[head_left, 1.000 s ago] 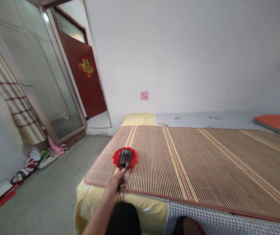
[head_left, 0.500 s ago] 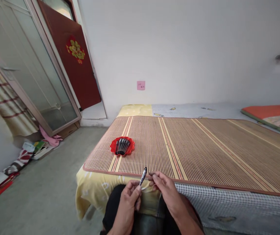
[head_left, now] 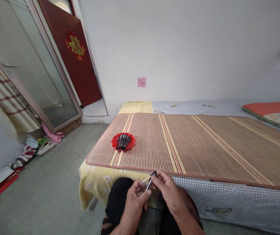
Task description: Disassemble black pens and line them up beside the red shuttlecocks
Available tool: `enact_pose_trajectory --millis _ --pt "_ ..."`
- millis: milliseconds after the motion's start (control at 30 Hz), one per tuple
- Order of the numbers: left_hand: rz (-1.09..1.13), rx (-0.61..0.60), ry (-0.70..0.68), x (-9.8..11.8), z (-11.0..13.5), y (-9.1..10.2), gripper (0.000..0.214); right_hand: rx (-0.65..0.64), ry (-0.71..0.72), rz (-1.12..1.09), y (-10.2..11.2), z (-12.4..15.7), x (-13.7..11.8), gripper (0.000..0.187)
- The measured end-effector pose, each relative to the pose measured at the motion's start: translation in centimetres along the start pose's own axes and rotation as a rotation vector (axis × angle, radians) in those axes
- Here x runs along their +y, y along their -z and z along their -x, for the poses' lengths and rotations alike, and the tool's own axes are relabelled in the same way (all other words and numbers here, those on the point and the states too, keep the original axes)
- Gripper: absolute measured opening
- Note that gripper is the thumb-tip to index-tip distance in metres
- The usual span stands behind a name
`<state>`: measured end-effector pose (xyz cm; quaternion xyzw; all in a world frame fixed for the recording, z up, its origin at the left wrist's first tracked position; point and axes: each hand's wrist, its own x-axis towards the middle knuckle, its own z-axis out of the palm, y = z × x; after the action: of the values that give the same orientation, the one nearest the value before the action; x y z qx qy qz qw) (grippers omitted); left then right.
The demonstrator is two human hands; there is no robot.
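A dark pen [head_left: 150, 183] with a silvery barrel slants up and to the right between my two hands, above my lap. My left hand [head_left: 137, 197] pinches its lower end between thumb and fingers. At the upper end, the thumb and fingertips of my right hand [head_left: 164, 184] close on the pen's black tip. Beyond my hands, several black pens [head_left: 123, 142] lie side by side in a red wavy-rimmed dish [head_left: 132, 139], which sits on the striped bamboo mat [head_left: 147, 140].
The mat covers a bed with a yellow sheet [head_left: 90, 182] hanging over its front left edge. A folded orange quilt [head_left: 269, 108] lies at the far right. Papers and cloth [head_left: 19, 161] line the floor by the left wall. A pink note [head_left: 141, 82] is stuck on the wall.
The pen has shifted right and tilted further over. My right hand, apart from it before, now grips its upper end. The view has shifted slightly.
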<state>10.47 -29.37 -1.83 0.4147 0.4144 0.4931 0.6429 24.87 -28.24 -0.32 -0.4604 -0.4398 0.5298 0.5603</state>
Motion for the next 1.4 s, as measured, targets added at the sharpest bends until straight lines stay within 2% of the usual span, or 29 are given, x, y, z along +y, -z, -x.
enact_pose_trajectory --millis 400,700,1000,1200,1400 --pt "-0.03 0.028 0.0 -0.7 0.4 0.2 0.056 0.005 0.016 0.009 -0.1 0.5 0.1 0.043" --pt "-0.127 -0.056 -0.026 -1.1 0.3 0.4 0.053 0.023 0.0 0.021 -0.1 0.4 0.0 0.046" --pt "-0.077 -0.054 -0.004 -1.4 0.5 0.3 0.055 0.018 0.008 0.019 -0.3 0.5 0.2 0.044" --pt "-0.157 -0.145 -0.009 -1.0 0.5 0.5 0.058 -0.004 0.029 0.024 -0.2 0.3 0.2 0.046" --pt "-0.071 -0.09 0.031 -1.8 0.1 0.7 0.059 0.029 0.02 0.034 -0.4 0.4 -0.1 0.047"
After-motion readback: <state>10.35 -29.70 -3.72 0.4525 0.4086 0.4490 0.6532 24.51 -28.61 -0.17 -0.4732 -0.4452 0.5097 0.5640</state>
